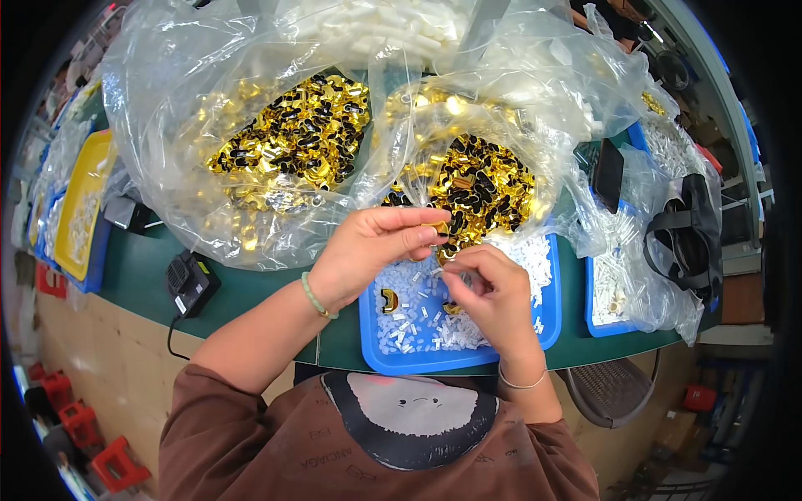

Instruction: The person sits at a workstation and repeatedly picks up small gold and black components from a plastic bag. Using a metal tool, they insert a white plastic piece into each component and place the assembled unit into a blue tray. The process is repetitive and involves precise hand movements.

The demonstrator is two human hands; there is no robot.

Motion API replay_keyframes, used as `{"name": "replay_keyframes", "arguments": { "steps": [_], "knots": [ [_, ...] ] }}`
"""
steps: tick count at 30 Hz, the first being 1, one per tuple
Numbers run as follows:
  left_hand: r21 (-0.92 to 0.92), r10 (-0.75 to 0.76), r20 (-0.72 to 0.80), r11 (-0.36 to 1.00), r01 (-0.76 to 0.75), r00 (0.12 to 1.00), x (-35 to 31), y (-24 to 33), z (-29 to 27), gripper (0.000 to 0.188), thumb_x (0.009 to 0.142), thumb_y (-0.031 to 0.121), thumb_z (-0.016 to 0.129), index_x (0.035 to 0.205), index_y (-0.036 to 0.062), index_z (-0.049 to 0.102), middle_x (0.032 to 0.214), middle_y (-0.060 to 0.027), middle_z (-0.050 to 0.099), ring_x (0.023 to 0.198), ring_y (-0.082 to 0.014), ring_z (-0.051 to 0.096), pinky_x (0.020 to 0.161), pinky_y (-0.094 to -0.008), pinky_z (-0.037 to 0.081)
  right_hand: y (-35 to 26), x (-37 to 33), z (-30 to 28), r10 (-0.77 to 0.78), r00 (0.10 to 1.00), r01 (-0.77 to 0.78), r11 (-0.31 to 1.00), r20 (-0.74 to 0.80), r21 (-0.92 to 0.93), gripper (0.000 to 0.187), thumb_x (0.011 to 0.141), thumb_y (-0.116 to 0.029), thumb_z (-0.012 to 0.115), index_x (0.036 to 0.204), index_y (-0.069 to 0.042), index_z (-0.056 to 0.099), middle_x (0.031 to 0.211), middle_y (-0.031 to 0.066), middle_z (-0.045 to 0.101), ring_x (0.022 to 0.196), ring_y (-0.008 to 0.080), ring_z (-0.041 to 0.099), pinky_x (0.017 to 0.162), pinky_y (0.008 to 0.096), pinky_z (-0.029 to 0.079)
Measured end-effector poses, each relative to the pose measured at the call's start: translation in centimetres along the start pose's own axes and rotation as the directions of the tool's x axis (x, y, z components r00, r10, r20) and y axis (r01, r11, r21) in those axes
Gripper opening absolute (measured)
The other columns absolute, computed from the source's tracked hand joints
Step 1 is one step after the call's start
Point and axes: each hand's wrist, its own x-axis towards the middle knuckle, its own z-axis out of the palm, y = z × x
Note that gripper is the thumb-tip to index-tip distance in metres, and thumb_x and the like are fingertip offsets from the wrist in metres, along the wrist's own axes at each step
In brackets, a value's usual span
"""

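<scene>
My left hand (380,241) pinches a small gold curved piece (438,227) between thumb and fingertips, above the far edge of a blue tray (407,363). Close by on the right, my right hand (491,292) has its thumb and forefinger pressed together; whatever they hold is too small to make out. Many small white plastic parts (468,331) lie in the tray under both hands. Among them rests a gold and black curved piece (389,301), and another gold piece (452,308) is partly hidden by my right hand.
Two open clear plastic bags of gold and black pieces (317,125) (489,179) stand beyond the tray. A black device with a cable (191,284) sits at left, near a yellow tray (84,209). At right are another blue tray (614,324), a phone (608,175) and a black bag (689,238).
</scene>
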Motion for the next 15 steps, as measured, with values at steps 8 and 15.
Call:
{"name": "replay_keyframes", "arguments": {
  "steps": [8, 15],
  "knots": [
    [-0.073, -0.008, 0.129, 0.997, 0.018, 0.992, 0.0, -0.6, 1.0, 0.034, 0.099, 0.011, 0.053, 0.131, -0.0011, 0.055, 0.13, -0.0077, 0.058, 0.111, -0.0121, 0.059, 0.094, -0.0267, 0.051, 0.5, 0.1, -0.1, 0.009, 0.976, 0.016, 0.994, -0.219, 0.112, 0.012, 0.08, 0.001, 0.07, 0.091, -0.001, 0.068, 0.081, 0.0022, 0.061, 0.056, 0.0037, 0.045, 0.05, 0.0194, 0.035],
    [-0.146, -0.113, 0.114, 0.981, 0.129, 0.987, -0.2, -0.7, 1.2, 0.036, 0.099, 0.012, 0.053, 0.133, -0.0003, 0.052, 0.13, -0.0075, 0.058, 0.113, -0.014, 0.059, 0.097, -0.0278, 0.05, 1.0, -0.1, 0.1, -0.025, 0.963, 0.063, 0.989, -0.27, 0.134, 0.014, 0.081, 0.003, 0.069, 0.095, -0.001, 0.066, 0.083, 0.0023, 0.06, 0.059, 0.0032, 0.047, 0.052, 0.0181, 0.037]
  ]
}}
